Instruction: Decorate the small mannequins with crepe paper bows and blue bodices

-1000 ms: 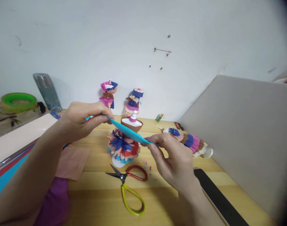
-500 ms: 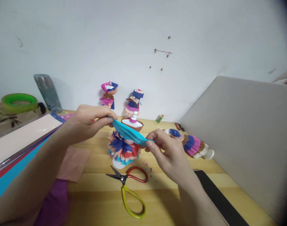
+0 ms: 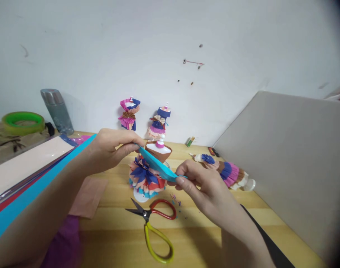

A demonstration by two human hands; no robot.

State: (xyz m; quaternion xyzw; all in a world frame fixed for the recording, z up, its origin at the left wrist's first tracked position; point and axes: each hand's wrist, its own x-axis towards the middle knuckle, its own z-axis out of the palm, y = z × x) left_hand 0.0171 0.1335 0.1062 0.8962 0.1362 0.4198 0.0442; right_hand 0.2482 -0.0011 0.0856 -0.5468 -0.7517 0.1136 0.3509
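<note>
Slanting from upper left down to lower right, blue paper strip — left hand, right hand pinching opposite ends

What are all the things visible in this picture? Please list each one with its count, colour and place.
paper strip: 1, light blue, held in the air between both hands
paper dolls: 4, multicoloured; one standing under the strip, two at the wall, one lying at right
scissors: 1, red and yellow handles, on table front
paper sheets: a stack, cream, red, blue, at left
pink paper piece: 1, on table, left
flask: 1, grey, back left
tape roll: 1, green, far left
table: 1, light wood
left hand: fingers pinching the strip's upper end
right hand: fingers pinching the strip's lower end
</note>
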